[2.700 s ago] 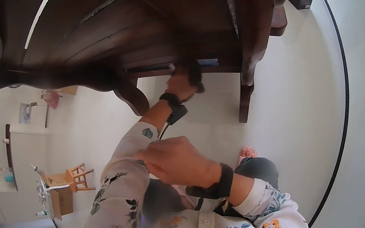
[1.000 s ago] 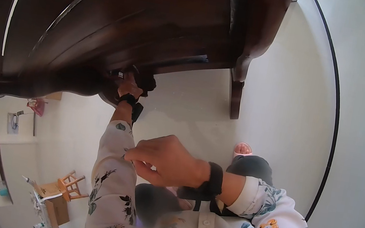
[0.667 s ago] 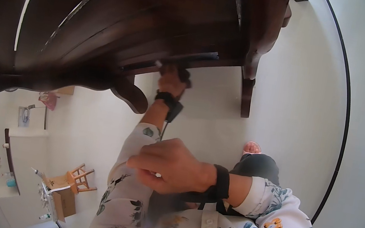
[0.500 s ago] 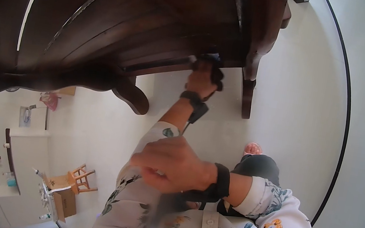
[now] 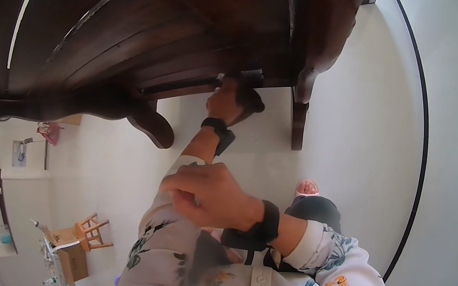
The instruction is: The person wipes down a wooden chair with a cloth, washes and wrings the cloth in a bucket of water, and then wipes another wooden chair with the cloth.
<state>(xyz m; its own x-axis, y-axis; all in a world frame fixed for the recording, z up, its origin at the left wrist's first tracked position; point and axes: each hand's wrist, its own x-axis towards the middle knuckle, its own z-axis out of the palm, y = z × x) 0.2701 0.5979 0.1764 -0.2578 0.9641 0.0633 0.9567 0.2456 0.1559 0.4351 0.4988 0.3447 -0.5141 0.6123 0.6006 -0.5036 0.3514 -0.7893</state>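
My left hand [image 5: 225, 103] reaches up to the lower edge of a large dark wooden piece of furniture [image 5: 139, 25] with slats and curved legs. Its fingers are wrapped round a dark cloth [image 5: 250, 101], bunched and hanging beside the hand, against the wood. The fingertips are partly hidden in shadow. Over my left forearm, in front of my chest, my right hand [image 5: 211, 194] is held with its fingers curled in, and nothing shows in it. Black bands with small boxes are strapped on both wrists.
A curved leg [image 5: 153, 124] and a straight leg [image 5: 298, 121] of the furniture stand on the pale floor [image 5: 357, 134]. My foot in a pink slipper [image 5: 307, 188] is below. A wooden stool [image 5: 92, 233] and a cardboard box [image 5: 75, 259] are at the lower left. A black line crosses at right.
The view has shifted slightly, so the furniture and floor sit further left. My left hand with the cloth has moved a little left along the wood's lower edge. My right hand stays curled.
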